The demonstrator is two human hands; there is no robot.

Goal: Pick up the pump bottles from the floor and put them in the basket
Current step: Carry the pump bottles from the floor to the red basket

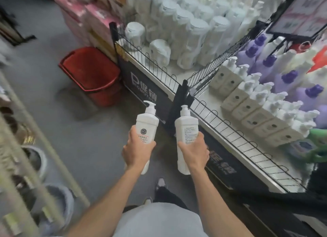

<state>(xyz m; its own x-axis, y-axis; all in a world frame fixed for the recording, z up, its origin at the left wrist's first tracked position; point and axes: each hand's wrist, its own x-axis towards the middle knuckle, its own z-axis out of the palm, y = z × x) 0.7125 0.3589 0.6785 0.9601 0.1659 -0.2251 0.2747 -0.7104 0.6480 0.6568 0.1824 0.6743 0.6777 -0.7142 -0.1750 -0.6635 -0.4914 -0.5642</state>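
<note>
Floor (53,112) grey, red basket (108,93) by wire shelf (208,98); L hand (137,150) grips pump bottle (147,123), R hand (193,151) 2nd bottle (186,127).

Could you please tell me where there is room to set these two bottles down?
The red basket looks empty. Grey floor is bare between it and the left shelving. A narrow strip runs between the wire fence and the square white bottles; behind them the display is crowded.

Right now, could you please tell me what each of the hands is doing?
Left hand: grips a white pump bottle.
Right hand: grips another white pump bottle.
</note>
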